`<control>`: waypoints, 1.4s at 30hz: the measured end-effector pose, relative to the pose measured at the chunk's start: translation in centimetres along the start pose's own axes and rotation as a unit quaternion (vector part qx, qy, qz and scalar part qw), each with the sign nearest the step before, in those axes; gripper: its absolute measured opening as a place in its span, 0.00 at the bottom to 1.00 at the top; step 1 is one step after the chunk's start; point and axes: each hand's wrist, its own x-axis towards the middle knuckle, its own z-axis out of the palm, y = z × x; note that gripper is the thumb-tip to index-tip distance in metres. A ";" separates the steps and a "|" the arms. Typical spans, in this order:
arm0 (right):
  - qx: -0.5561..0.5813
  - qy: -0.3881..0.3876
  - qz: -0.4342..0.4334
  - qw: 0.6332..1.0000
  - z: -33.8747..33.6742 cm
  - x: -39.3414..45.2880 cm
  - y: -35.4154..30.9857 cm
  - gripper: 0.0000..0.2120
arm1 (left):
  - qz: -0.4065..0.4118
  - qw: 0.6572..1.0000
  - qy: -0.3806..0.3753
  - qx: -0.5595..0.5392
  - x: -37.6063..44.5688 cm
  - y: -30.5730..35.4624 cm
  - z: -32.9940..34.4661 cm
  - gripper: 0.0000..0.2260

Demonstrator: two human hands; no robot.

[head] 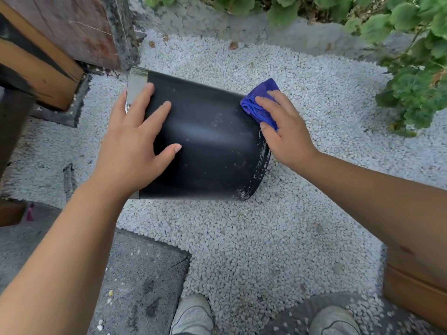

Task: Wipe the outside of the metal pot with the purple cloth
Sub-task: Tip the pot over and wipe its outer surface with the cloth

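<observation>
A black metal pot (208, 139) lies on its side on white gravel, its silver rim to the left and its scuffed base edge to the right. My left hand (135, 141) rests flat on the pot's side near the rim, fingers spread and straight. The purple cloth (260, 102), bunched up, sits against the pot's upper right edge by the base. My right hand (283, 129) presses the cloth onto the pot, with fingers over it and the thumb below it.
White gravel (242, 238) covers the ground. Wooden posts and a panel (48, 56) stand at the left, a wooden box (416, 281) at the lower right, green plants (416, 76) at the upper right. Grey paving slabs (135, 274) and my shoes (193, 315) are below.
</observation>
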 end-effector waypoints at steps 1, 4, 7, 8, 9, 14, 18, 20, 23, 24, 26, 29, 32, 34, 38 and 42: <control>0.002 0.000 -0.001 1.000 -0.1 -0.1 0.0 0.22 | 0.004 1.000 0.005 0.001 0.1 0.1 0.1 0.32; -0.002 -0.005 -0.010 1.000 -0.3 -0.7 0.1 0.22 | 0.006 1.000 0.007 0.003 0.6 0.0 0.2 0.33; -0.032 -0.007 -0.031 0.999 -0.4 -1.9 0.3 0.21 | -0.006 1.000 -0.005 0.004 0.7 -0.2 0.2 0.33; -0.043 -0.006 -0.046 0.998 -0.4 -2.2 0.4 0.21 | -0.008 1.000 -0.007 0.007 0.7 -0.3 0.3 0.33; -0.051 -0.006 -0.059 0.997 -0.4 -2.6 0.5 0.21 | -0.008 1.000 -0.009 0.010 0.7 -0.3 0.3 0.33; -0.098 -0.013 -0.099 0.990 -0.3 -4.0 0.8 0.20 | -0.003 1.000 -0.019 -0.001 0.9 -0.6 0.2 0.33; -0.110 -0.040 -0.116 0.986 -0.4 -4.5 1.1 0.22 | 0.001 0.999 -0.023 -0.031 0.9 -0.9 0.3 0.31; -0.089 -0.022 -0.079 0.993 -0.4 -4.2 1.0 0.19 | 0.047 0.993 0.018 -0.105 0.9 -1.1 0.1 0.28; -0.056 0.019 -0.030 0.998 -0.2 -3.0 0.9 0.09 | -0.028 0.909 0.111 -0.401 0.2 -0.7 0.0 0.26; -0.060 0.022 -0.024 0.998 -0.1 -2.5 0.8 0.07 | -0.098 0.859 0.113 -0.489 -0.2 -0.5 -0.2 0.25; -0.064 0.015 -0.012 0.998 0.1 -1.5 0.8 0.06 | -0.189 0.813 0.079 -0.545 -1.3 -0.4 -0.2 0.23; -0.036 0.009 0.023 0.999 0.2 -0.6 1.1 0.07 | -0.161 0.864 -0.036 -0.476 -3.4 -1.0 -0.3 0.32; 0.023 0.006 0.063 0.998 0.0 -0.1 1.7 0.15 | -0.133 0.889 -0.116 -0.423 -4.6 -1.0 0.1 0.47; 0.070 -0.006 0.092 0.993 -0.2 0.1 2.0 0.21 | -0.141 0.888 -0.109 -0.425 -4.6 -0.3 0.4 0.46; 0.064 -0.037 0.112 0.991 -0.6 0.5 2.9 0.23 | -0.088 0.904 -0.042 -0.417 -2.8 1.6 0.4 0.41; 0.063 -0.037 0.117 0.990 -0.4 -0.5 3.7 0.22 | -0.102 0.883 0.022 -0.457 -0.4 3.0 0.9 0.33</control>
